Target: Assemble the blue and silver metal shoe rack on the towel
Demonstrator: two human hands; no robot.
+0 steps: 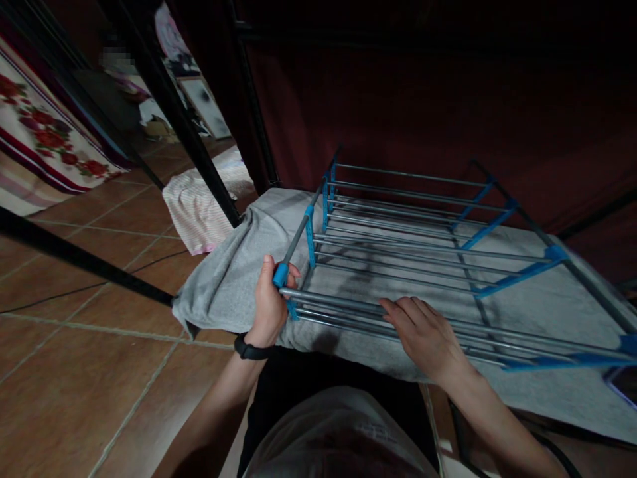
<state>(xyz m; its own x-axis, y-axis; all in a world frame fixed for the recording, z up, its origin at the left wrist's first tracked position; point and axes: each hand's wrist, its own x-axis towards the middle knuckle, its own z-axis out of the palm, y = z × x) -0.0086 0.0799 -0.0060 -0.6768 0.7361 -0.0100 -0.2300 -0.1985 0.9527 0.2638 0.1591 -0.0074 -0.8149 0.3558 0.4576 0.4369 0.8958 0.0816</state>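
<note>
Likely light, stiff, slick metal rack (423,245) at grey sheet's (223,272) near edge; left hand (271,299) wraps blue joint (281,274), right hand (423,332) curls round front bar (338,301); hold by corners

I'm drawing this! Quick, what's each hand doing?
Left hand: closed, holding the rack at a blue joint.
Right hand: closed over its front bar.

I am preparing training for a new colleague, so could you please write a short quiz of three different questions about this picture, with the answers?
1. By which part does the left hand hold the rack?
2. True or false: the right hand touches the rack.
3. Fill in: the black band is worn on the ____ wrist.

Key: 1. the blue joint; 2. true; 3. left.
</note>
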